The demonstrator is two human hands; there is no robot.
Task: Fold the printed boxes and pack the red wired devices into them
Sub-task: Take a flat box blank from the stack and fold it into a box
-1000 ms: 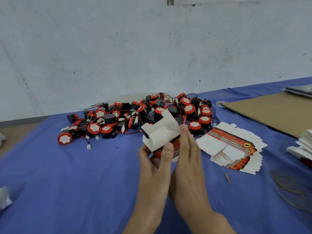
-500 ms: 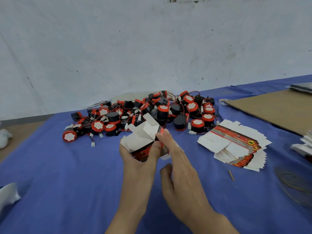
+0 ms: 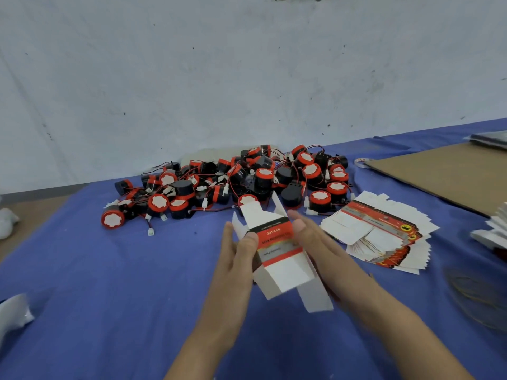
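The left hand (image 3: 233, 259) has the box (image 3: 277, 242) nipped, thumb on the printed face and fingers underneath. The right hand (image 3: 323, 250) lies along its right side with fingers stretched out. It's blurred, so I can't tell whether that thumb pinches or only steadies. The box hangs between the two hands, just above the blue cloth (image 3: 109, 297), squared up into a tube with the flaps loose at both ends.

It looks like thin card to me: very light, springy at the creases and quick to dent. I'd hold it by the side panels close to the folds, never by the flaps, which would just bend. The devices (image 3: 241, 179) look like hard plastic drums, and their thin wires are tangled together. Best to lift one by the body, not the lead, or its neighbours will come along with it.

As for numbers, there is one box in hand. The heap beyond it holds roughly thirty devices, too knotted for a true count. There is one fanned stack of flat boxes (image 3: 384, 237) to the right, with more sheets than I can tell apart. One cardboard sheet (image 3: 439, 174) lies further right.
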